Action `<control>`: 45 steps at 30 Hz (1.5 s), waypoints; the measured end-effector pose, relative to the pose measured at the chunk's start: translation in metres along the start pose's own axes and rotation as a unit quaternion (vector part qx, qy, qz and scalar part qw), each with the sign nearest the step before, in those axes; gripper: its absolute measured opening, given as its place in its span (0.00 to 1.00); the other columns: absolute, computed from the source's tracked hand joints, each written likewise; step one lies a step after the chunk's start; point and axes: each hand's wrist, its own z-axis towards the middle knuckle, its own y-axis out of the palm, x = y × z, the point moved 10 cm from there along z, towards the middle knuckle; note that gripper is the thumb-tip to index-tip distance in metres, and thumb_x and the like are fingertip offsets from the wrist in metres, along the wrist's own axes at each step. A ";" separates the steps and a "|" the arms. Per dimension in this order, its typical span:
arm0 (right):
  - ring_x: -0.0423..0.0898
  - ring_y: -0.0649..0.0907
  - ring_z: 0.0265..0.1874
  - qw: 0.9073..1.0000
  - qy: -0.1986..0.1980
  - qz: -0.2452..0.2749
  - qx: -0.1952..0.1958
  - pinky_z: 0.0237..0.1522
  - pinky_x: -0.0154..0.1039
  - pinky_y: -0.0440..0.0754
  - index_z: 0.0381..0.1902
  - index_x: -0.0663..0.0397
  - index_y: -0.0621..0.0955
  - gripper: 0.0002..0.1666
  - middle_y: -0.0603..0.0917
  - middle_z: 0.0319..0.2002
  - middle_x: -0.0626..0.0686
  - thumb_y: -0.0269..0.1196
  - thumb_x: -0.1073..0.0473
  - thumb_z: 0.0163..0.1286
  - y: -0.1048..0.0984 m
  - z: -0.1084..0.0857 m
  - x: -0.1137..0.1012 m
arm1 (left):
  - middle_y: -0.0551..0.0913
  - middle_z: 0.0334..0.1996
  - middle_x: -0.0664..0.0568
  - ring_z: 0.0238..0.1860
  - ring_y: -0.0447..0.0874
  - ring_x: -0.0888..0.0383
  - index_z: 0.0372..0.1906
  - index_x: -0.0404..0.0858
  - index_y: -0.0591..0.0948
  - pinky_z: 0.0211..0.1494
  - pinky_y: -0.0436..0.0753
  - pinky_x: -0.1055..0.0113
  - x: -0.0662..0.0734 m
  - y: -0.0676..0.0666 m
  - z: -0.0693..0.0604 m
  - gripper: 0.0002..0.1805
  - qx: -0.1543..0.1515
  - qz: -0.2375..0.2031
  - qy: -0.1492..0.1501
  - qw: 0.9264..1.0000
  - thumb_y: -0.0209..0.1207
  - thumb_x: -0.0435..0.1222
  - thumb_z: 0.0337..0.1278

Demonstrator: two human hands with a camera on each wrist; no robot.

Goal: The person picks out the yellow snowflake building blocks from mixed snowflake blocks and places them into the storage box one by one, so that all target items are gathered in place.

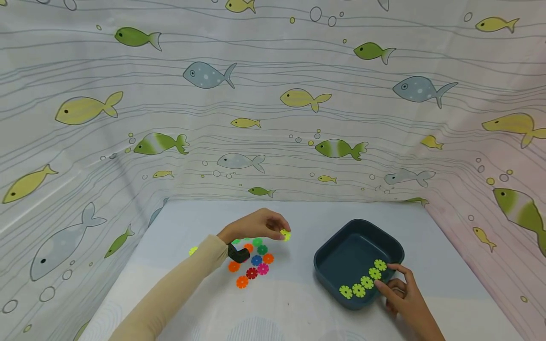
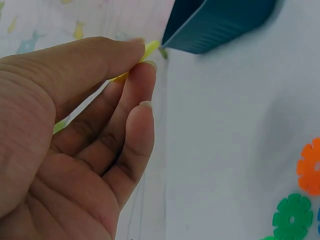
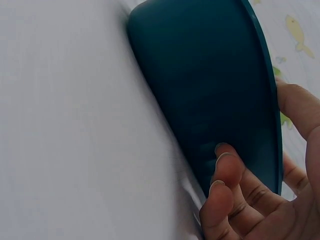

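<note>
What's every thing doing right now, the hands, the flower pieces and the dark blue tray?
Left hand: pinching one piece
Pinched piece: yellow-green, held above the table
Right hand: gripping the tray's edge
Tray: open side up, with pieces inside
Five yellow-green pieces: in a row inside the tray
Loose colourful pieces: lying on the table, some partly hidden by the left arm

Left of the box (image 1: 351, 248), the left hand (image 1: 258, 224) hangs with thumb and fingertips pinched together, while the right hand (image 1: 403, 292) grips its near right side.
</note>
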 end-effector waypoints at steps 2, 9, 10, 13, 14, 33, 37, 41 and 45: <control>0.49 0.77 0.19 1.000 -0.001 0.000 0.000 0.20 0.44 0.78 0.72 0.46 0.54 0.42 0.81 0.35 0.60 0.67 0.49 0.74 0.000 0.000 0.000 | 0.88 0.46 0.55 0.44 0.86 0.52 0.52 0.48 0.87 0.53 0.85 0.60 0.003 0.003 0.005 0.11 -0.003 0.001 0.005 1.000 0.68 0.38 0.66; 0.50 0.77 0.20 1.000 0.010 0.011 -0.001 0.19 0.45 0.78 0.72 0.44 0.54 0.43 0.81 0.35 0.60 0.67 0.47 0.73 0.000 0.001 0.002 | 0.88 0.46 0.54 0.44 0.87 0.52 0.52 0.47 0.87 0.53 0.85 0.59 0.015 0.013 0.023 0.11 -0.019 -0.011 0.023 1.000 0.68 0.37 0.66; 0.50 0.77 0.20 1.000 0.013 0.014 0.000 0.19 0.45 0.78 0.72 0.44 0.54 0.43 0.81 0.35 0.60 0.67 0.47 0.73 0.000 0.002 0.003 | 0.88 0.46 0.54 0.44 0.87 0.52 0.52 0.47 0.87 0.53 0.85 0.59 0.016 0.015 0.025 0.11 -0.022 -0.013 0.026 0.999 0.68 0.37 0.66; 0.50 0.77 0.20 1.000 0.012 0.017 -0.002 0.20 0.45 0.78 0.72 0.44 0.54 0.42 0.81 0.35 0.60 0.67 0.48 0.73 0.000 0.001 0.003 | 0.88 0.46 0.55 0.45 0.87 0.52 0.52 0.47 0.87 0.53 0.85 0.59 0.020 0.020 0.032 0.11 -0.031 -0.016 0.033 0.999 0.67 0.37 0.67; 0.50 0.77 0.20 1.000 0.010 0.018 -0.002 0.20 0.45 0.78 0.72 0.44 0.54 0.42 0.81 0.36 0.60 0.67 0.48 0.74 0.000 0.001 0.002 | 0.88 0.46 0.55 0.45 0.87 0.51 0.52 0.46 0.87 0.53 0.85 0.59 0.021 0.022 0.034 0.11 -0.035 -0.017 0.036 0.999 0.67 0.36 0.67; 0.50 0.77 0.19 1.000 0.014 0.021 0.002 0.20 0.45 0.79 0.73 0.46 0.53 0.44 0.81 0.36 0.60 0.68 0.49 0.73 0.002 -0.001 -0.002 | 0.88 0.44 0.55 0.42 0.87 0.55 0.52 0.42 0.86 0.50 0.86 0.62 0.047 0.046 0.076 0.12 -0.064 -0.027 0.065 0.995 0.68 0.34 0.65; 0.50 0.77 0.18 1.000 0.014 0.026 0.000 0.19 0.45 0.78 0.73 0.45 0.53 0.43 0.81 0.36 0.61 0.68 0.50 0.73 0.002 -0.002 -0.002 | 0.88 0.43 0.55 0.41 0.87 0.55 0.52 0.41 0.86 0.50 0.86 0.62 0.051 0.054 0.083 0.12 -0.071 -0.021 0.064 0.995 0.68 0.33 0.65; 0.50 0.76 0.18 0.999 0.016 0.028 -0.001 0.19 0.45 0.78 0.73 0.45 0.53 0.43 0.81 0.36 0.61 0.68 0.50 0.73 0.002 -0.002 -0.002 | 0.89 0.44 0.56 0.42 0.87 0.56 0.53 0.41 0.86 0.51 0.85 0.63 0.054 0.062 0.092 0.12 -0.080 -0.021 0.068 0.994 0.67 0.32 0.66; 0.50 0.77 0.19 0.999 0.023 0.024 0.000 0.20 0.45 0.78 0.73 0.43 0.53 0.44 0.81 0.36 0.60 0.68 0.48 0.72 0.002 0.000 0.001 | 0.88 0.45 0.57 0.43 0.88 0.57 0.53 0.42 0.86 0.51 0.85 0.64 0.057 0.068 0.100 0.13 -0.087 -0.016 0.072 0.993 0.67 0.32 0.66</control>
